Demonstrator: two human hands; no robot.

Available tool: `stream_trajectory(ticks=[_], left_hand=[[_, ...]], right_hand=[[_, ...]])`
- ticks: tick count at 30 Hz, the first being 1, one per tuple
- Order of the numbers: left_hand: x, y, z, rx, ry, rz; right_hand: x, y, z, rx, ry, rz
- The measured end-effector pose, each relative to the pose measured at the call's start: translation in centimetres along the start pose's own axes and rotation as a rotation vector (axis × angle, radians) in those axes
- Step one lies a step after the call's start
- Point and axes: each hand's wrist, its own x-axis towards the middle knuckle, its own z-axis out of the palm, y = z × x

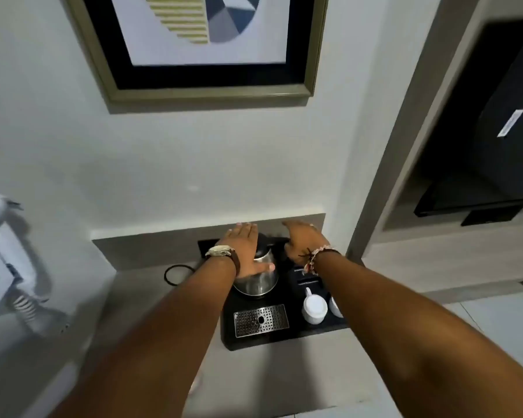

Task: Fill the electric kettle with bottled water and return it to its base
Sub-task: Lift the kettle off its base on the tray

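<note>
A steel electric kettle [258, 279] with a black lid stands on a black tray [254, 339] on the grey counter. My left hand [243, 248], with a watch on the wrist, lies flat against the kettle's left side and lid, fingers spread, thumb on the steel body. My right hand [304, 241], wearing a beaded bracelet, hovers open just right of the kettle, over the back of the tray. The kettle's base is hidden under it. No water bottle is in view.
A perforated metal drip plate [260, 319] sits at the tray's front. Two white cups [314, 309] stand upside down on the tray's right. A black cord [175, 274] loops left of the tray. A framed picture [206, 46] hangs above. A dark television [495, 164] sits in the niche at right.
</note>
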Motion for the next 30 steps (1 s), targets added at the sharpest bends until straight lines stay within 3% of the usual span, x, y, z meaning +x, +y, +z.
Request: stream_trajectory(ticks=[4,10,13,17,21,25,30], left_hand=[[1.5,0.0,2.7,-0.013,-0.012,-0.056],[2.5,-0.7,4.1,-0.167,0.034,-0.068],[2.6,-1.3,3.9,-0.264,0.003,-0.140],[2.1,-2.1,4.6,-0.413,-0.036,-0.236],[2.1,-2.6,5.0,-0.441,-0.042,-0.249],[1.9,-2.8,5.7,-0.510,0.063,-0.254],[1.7,-3.3,5.9,-0.559,0.076,-0.239]], right_hand=[[0.4,1.4,4.9,0.025,-0.125,0.003],[1.0,2.3,8.2,0.187,0.011,-0.001],[2.7,1.6,7.8,0.262,0.093,0.058],[5.2,-0.7,7.1,0.164,-0.019,0.167],[6.3,-2.1,7.4,0.132,-0.011,0.232],[6.7,-1.7,7.3,0.131,-0.012,0.212],[6.5,-0.1,7.2,0.289,0.081,0.161]])
